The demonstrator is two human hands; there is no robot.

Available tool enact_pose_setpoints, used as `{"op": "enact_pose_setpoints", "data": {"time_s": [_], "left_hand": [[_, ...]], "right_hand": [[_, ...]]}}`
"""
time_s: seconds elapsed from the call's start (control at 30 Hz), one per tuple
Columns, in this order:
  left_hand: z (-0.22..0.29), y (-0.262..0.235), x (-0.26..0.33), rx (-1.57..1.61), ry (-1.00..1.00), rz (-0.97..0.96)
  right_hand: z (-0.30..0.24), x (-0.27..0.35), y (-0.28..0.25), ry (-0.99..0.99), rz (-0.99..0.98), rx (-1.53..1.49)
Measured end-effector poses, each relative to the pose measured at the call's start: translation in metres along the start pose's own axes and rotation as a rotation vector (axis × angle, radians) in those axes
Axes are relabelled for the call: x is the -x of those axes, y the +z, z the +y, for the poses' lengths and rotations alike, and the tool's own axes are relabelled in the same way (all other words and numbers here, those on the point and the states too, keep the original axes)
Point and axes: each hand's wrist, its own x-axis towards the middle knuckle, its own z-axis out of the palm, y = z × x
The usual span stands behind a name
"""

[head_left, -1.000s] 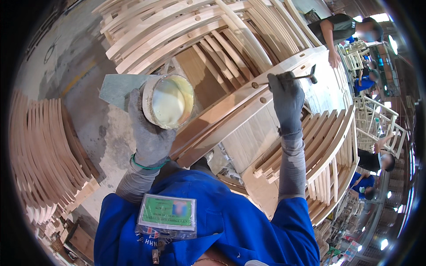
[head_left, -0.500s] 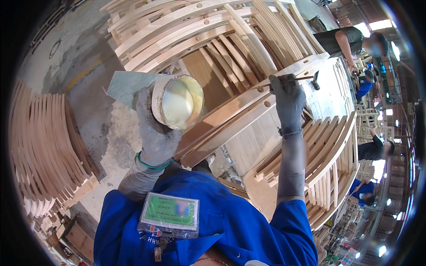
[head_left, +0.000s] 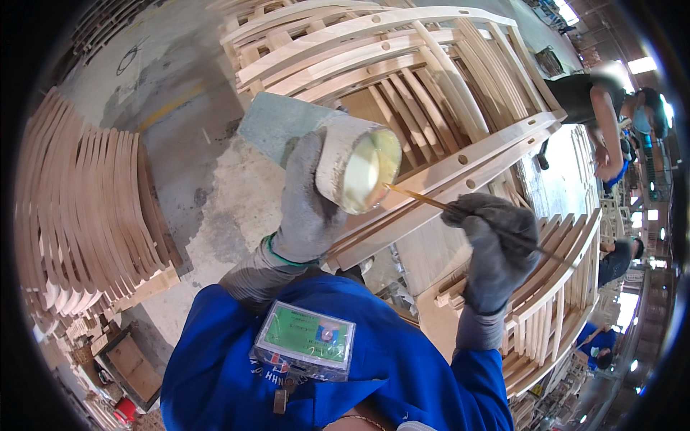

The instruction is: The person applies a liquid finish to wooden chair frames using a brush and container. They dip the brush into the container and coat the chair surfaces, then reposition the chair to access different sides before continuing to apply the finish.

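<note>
Tub [head_left: 333,159], pale-walled, sits in the left grip [head_left: 309,190], raised in front of the body and left of the long wooden rails [head_left: 496,141]. That gloved grip is wrapped around its outer wall, and the tub leans with its mouth toward the right grip [head_left: 503,233], presumably to give easy access from that side. The right grip, also gloved, is clenched around a thin stick [head_left: 420,198], well back from its amber end, probably to keep the glove off anything wet. That end meets the tub's mouth; whether it dips in or only touches the rim, I cannot tell.

Inside is a creamy white liquid [head_left: 361,178], with a yellowish coat on the inner wall. A grey-green board [head_left: 277,126] juts out leftward behind the tub; whether the same grip carries it is hidden.

Slatted frames [head_left: 316,35] lie stacked beyond the rails. Curved slats [head_left: 86,208] stand packed together at far left, seemingly to save room. An open box [head_left: 133,363] lies below them, its contents unclear.
</note>
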Motion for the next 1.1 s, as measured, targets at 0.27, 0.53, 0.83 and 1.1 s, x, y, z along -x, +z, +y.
{"op": "enact_pose_setpoints", "data": {"time_s": [0.27, 0.53, 0.83, 1.1], "left_hand": [[0.001, 0.018, -0.002, 1.540, -0.187, 0.184], [0.017, 0.012, -0.019, 1.379, -0.412, 0.247], [-0.017, 0.026, -0.037, 0.775, -0.528, 0.605], [-0.035, 0.026, -0.036, 0.911, -0.606, 0.625]], "right_hand": [[-0.002, 0.037, 0.012, -0.115, -0.328, 0.405], [0.024, 0.018, 0.025, -0.038, -0.016, -0.287], [0.035, -0.069, 0.009, 0.041, -0.156, -0.028], [0.146, -0.337, 0.005, 0.023, -0.255, 0.478]]}}
